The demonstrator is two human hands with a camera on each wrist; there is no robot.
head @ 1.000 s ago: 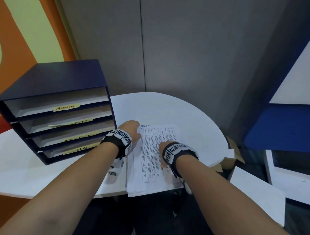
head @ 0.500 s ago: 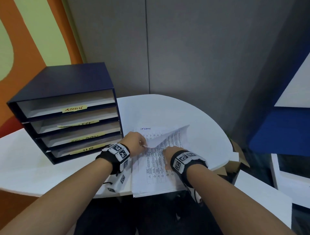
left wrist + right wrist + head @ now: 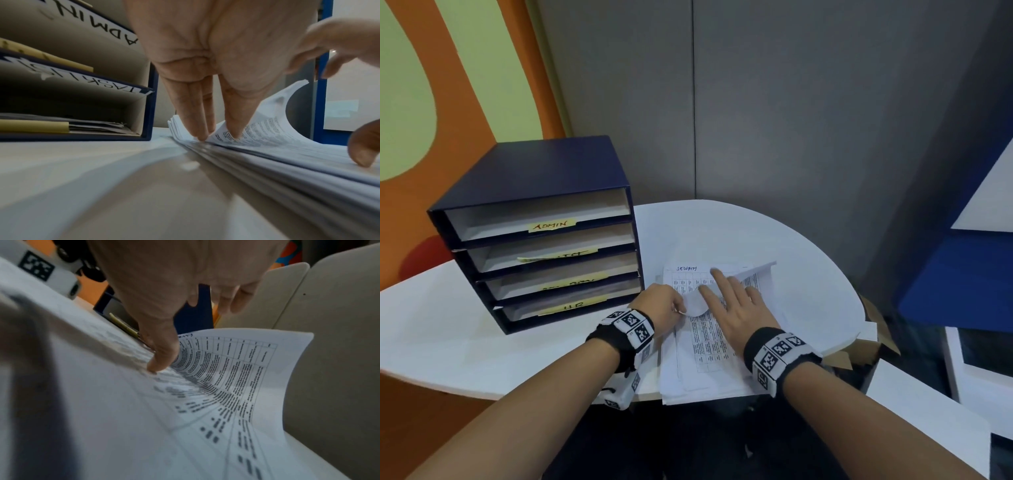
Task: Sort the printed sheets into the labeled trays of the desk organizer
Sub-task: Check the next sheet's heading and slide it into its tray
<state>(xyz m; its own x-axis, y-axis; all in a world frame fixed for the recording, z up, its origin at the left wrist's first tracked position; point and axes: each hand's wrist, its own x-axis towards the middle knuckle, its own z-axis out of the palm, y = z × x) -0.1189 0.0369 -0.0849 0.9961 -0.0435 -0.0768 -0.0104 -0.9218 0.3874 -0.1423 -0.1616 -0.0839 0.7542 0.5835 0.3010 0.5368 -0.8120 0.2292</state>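
Two bare hands work on a stack of printed sheets [image 3: 705, 370] that lies on the white counter [image 3: 465, 342], just to the right of the dark blue desk organizer [image 3: 534, 178]. The near edge of the stack overhangs the counter edge. The left hand [image 3: 661, 306] sits between the organizer and the stack, at the stack's left edge; its grip is closed on the top sheet [image 3: 756, 274], pinching the curled-over left edge of that sheet between thumb and fingertips. In the left wrist view the fingertips [image 3: 200, 136] press down at the stack's edge while the sheet arches up and away to the right. The right hand [image 3: 736, 308] lies flat on the stack to the right of the organizer, fingers straight and spread, holding nothing; its forefinger reaches toward the handwritten heading on the page below, which looks like "SECURITY". In the right wrist view one fingertip [image 3: 158, 365] presses on the printed table beside the lifted fold.

The organizer has four trays, each with a yellow label [image 3: 552, 225]. The top one reads "ADMIN". The second reads "TASKLIST" in the left wrist view. The third is too tilted to read; the bottom one looks like "HR". Some sheets already lie in the lower trays.
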